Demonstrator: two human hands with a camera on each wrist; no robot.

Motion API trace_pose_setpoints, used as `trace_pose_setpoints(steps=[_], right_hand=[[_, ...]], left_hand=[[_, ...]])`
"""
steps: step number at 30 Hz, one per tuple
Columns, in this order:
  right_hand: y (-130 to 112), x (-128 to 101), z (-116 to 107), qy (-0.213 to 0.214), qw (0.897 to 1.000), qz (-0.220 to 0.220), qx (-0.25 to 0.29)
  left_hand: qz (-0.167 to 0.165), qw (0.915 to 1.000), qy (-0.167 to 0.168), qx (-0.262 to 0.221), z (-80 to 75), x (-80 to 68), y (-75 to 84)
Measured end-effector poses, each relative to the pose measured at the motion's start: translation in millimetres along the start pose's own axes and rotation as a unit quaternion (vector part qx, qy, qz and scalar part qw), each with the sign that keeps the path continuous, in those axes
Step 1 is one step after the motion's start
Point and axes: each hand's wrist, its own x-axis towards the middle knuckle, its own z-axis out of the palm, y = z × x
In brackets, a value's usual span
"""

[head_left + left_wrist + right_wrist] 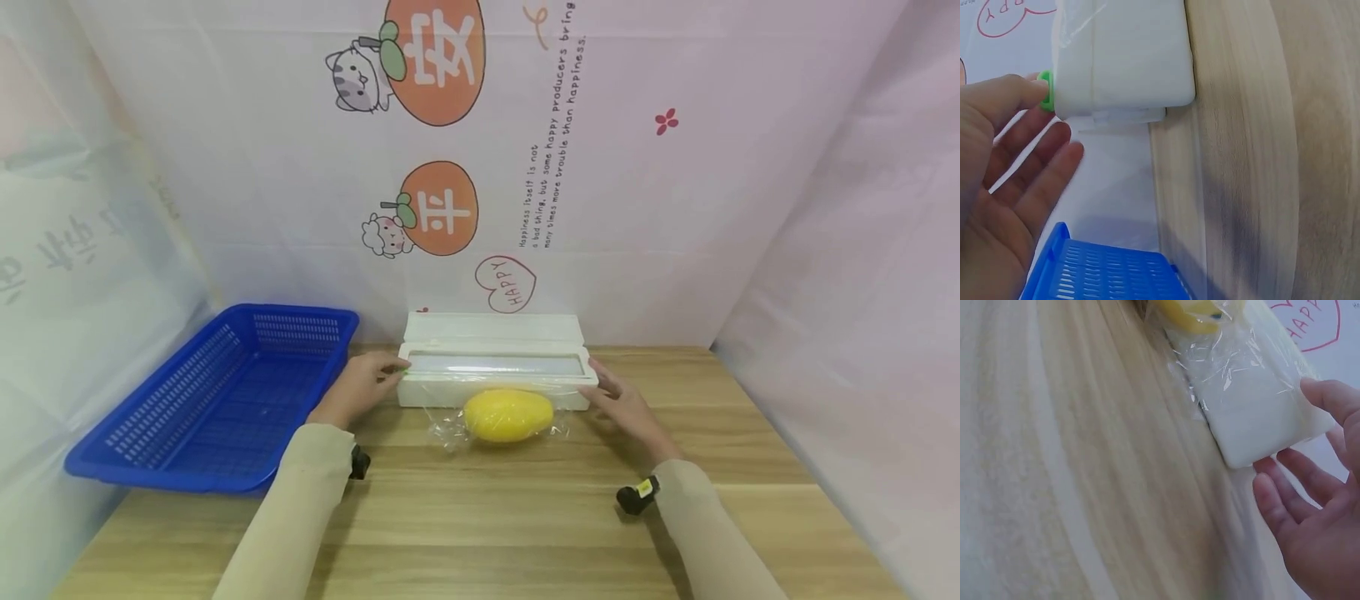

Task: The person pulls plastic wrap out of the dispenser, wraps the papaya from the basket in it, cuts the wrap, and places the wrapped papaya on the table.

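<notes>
A white cling-film dispenser box [495, 360] lies at the back of the wooden table with its lid up. In front of it rests a yellow mango-like fruit [508, 414] under clear film [450, 429] that runs from the box. My left hand [365, 385] is at the box's left end [1122, 56], thumb against a small green tab [1045, 91], fingers straight. My right hand [621, 398] is at the box's right end [1266, 419] with relaxed fingers [1279, 506], holding nothing.
A blue slotted plastic basket [217, 400] sits at the left of the table, empty. Printed sheets hang behind and at both sides. The wooden tabletop [480, 525] stretches bare toward me.
</notes>
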Motion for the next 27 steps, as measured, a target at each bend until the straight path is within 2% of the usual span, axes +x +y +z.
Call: trace_pose_setpoints(steps=[3, 7, 11, 14, 16, 20, 23, 27], right_hand=[[-1.7, -1.8, -0.5, 0.000, 0.999, -0.020, -0.035], [-7.7, -5.7, 1.6, 0.048, 0.993, -0.069, -0.084], [-19.6, -12.5, 7.2, 0.118, 0.978, -0.130, -0.109], [-29.9, -17.9, 13.2, 0.138, 0.968, -0.172, -0.119], [-35.7, -20.2, 18.8, 0.126, 0.964, -0.192, -0.133], [-42.1, -23.7, 34.4, 0.058, 0.961, -0.204, -0.179], [-41.7, -24.5, 47.0, 0.014, 0.949, -0.216, -0.230], [-40.2, -25.5, 59.6, -0.002, 0.932, -0.239, -0.272]], left_hand=[[0.014, 0.9997, 0.018, -0.001, 1.5, -2.6, 5.1], [0.053, 0.9975, 0.046, 0.003, 6.1, -3.0, 12.3], [0.085, 0.9943, 0.063, -0.016, 13.4, -5.4, 24.9], [0.111, 0.9914, 0.063, -0.030, 24.0, -7.4, 39.3], [0.128, 0.9898, 0.054, -0.032, 32.5, -9.1, 51.1], [0.127, 0.9915, 0.013, -0.025, 49.4, -14.3, 72.8], [0.113, 0.9935, -0.013, -0.004, 57.7, -16.9, 87.3], [0.095, 0.9949, -0.017, 0.028, 65.5, -16.1, 99.4]])
